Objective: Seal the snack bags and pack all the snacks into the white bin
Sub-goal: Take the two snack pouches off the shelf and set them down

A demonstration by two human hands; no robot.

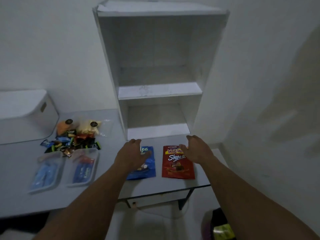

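Blue foil snack pouch [149,170] beneath left hand [132,154], red foil pouch [178,164] beneath right hand [197,150]; both hands loose, gripping nothing.

Bare forearms and hands, nothing worn.
The left hand [133,155] and right hand [197,150] are uncovered, and both forearms show bare from the lower edge of the view up to the wrists; finer detail is blurred.

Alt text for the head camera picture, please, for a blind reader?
The left hand reaches over a blue snack bag and the right hand over a red snack bag, both flat on a table. Behind stands a white shelf unit; loose snacks and a white bin lie left.
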